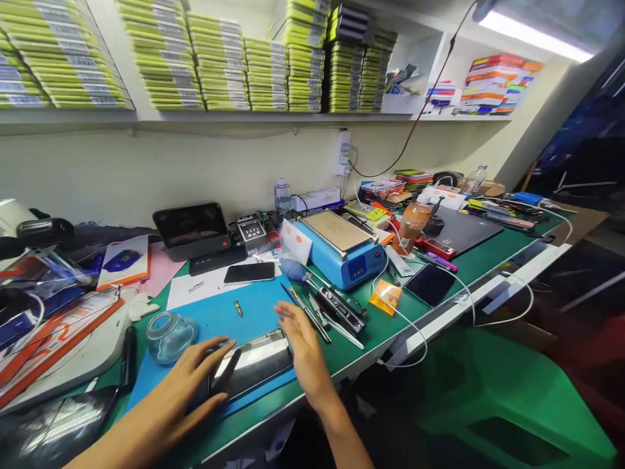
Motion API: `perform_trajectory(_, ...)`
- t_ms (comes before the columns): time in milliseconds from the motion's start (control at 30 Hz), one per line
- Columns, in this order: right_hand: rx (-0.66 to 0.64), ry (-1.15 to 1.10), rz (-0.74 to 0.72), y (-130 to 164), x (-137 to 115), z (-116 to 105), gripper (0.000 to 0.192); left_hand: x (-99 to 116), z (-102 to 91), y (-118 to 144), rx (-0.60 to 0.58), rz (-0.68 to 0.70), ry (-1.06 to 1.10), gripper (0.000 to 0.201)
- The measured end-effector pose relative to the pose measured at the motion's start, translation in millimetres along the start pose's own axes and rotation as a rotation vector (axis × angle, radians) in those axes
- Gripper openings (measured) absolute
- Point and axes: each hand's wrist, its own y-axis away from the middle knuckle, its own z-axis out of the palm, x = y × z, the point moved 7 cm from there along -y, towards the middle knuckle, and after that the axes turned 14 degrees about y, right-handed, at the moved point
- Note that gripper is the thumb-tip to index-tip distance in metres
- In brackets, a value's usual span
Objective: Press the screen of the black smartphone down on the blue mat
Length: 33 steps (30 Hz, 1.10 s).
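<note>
Phone lies flat, dark glossy screen up, left hand touching.

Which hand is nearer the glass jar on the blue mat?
Left. The left hand lies just right of the glass jar, fingers on the phone; the right hand is beyond the phone's far end.
</note>
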Motion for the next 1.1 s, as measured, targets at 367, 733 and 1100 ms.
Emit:
perform_trajectory(367, 0.049, 0.112, -0.001, 5, -6, -25, 0.042, 34, -32.5, -8, -0.032, 0.350, -0.313, 0.046)
perform_trajectory(733, 0.059, 0.104, -0.074, 4, -14, -23, 0.035, 40, -31.6, 1, -0.027, 0.518, -0.404, 0.058)
perform_trajectory(1100, -0.020, 0.228, -0.073, 4, -13, -19, 0.059, 19, -51.7, -18, 0.172, 0.241, -0.064, 0.034)
